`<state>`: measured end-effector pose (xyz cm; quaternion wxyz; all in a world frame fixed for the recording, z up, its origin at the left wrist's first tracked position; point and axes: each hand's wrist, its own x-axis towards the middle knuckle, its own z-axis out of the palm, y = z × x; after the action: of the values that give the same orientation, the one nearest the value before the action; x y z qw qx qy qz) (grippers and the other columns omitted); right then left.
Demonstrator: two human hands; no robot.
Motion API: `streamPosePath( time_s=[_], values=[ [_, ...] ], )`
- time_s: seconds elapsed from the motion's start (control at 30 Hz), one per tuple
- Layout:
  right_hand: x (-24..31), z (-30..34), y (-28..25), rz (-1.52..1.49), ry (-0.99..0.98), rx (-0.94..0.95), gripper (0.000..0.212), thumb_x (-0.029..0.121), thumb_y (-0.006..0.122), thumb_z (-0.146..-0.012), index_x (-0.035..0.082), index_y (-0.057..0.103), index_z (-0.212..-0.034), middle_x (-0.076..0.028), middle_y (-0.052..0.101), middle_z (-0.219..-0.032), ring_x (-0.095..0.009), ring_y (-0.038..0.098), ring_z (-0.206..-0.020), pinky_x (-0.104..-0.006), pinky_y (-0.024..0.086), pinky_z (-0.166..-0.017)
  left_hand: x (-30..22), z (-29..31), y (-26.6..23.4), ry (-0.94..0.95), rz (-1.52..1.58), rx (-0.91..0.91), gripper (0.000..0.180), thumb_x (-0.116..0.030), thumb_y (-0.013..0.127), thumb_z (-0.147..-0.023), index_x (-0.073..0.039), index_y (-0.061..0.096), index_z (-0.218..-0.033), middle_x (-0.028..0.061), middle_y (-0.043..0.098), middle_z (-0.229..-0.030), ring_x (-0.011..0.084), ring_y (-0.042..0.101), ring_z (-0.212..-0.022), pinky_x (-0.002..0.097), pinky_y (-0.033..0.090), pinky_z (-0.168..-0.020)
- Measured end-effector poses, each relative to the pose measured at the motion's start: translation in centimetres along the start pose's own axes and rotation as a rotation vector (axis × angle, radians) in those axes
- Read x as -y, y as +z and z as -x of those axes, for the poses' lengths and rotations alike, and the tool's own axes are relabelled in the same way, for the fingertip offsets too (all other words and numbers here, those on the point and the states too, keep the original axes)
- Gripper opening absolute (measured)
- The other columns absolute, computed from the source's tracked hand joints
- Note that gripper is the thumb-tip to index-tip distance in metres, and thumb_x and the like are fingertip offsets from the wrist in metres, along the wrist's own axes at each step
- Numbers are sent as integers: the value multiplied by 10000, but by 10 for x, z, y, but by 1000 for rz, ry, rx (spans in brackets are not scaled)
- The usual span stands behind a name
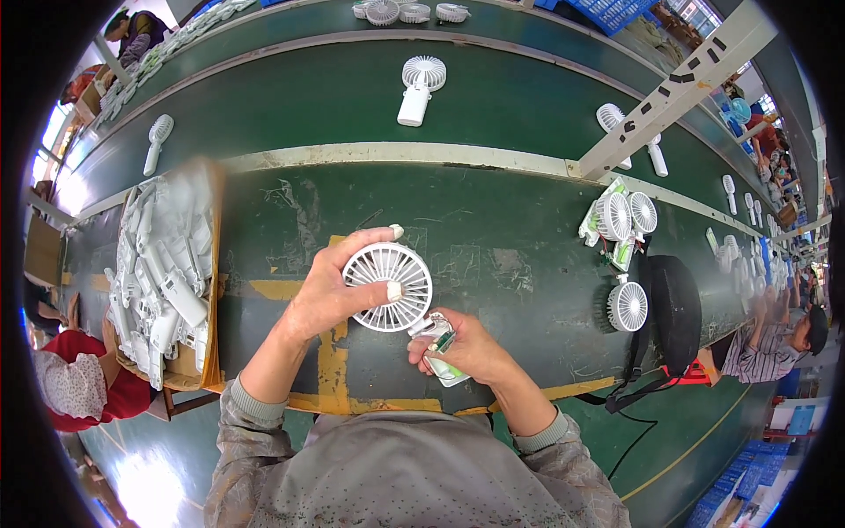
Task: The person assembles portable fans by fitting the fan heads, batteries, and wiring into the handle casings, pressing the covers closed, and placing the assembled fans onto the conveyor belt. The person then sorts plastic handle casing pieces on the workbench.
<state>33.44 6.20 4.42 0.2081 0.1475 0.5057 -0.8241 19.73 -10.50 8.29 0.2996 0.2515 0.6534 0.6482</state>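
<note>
A white handheld fan (388,287) with a round slatted head is held above the green bench between my two hands. My left hand (330,286) is closed round the head's left side, with the thumb across the slats and a finger along the upper rim; white coverings show on two fingertips. Below and to the right, my right hand (466,345) is closed on the fan's handle (449,373). That handle is uncovered, showing a green circuit board and a pale green part inside. My fingers hide some of the handle and the joint at its neck.
At left stands a cardboard box (214,290) full of white plastic shells (172,264). Several fan heads (613,216) and a black bag (675,312) lie at right. Beyond a pale rail (352,156), a green conveyor belt (304,97) carries finished-looking fans (417,91). A slanted metal post (678,88) rises at right.
</note>
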Motion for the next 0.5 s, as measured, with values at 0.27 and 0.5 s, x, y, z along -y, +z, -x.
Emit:
streamPosePath(
  time_s=[0.27,0.5],
  values=[
    [1,0,9,145,-59,-23,219,189,588,-894,5,542,-1003,-64,632,-775,-106,605,-645,-249,508,-586,3,-2,-1,-53,16,28,565,-49,742,-718,-21,520,-1236,29,625,-984,76,561,-883,237,469,-804],
    [-1,1,15,184,-96,-84,269,280,551,-920,20,554,-990,-50,615,-738,-108,594,-628,-264,482,-564,-6,-9,4,-69,-127,22,570,-29,731,-701,-21,525,-1232,53,618,-1020,112,563,-927,272,465,-831]
  ],
)
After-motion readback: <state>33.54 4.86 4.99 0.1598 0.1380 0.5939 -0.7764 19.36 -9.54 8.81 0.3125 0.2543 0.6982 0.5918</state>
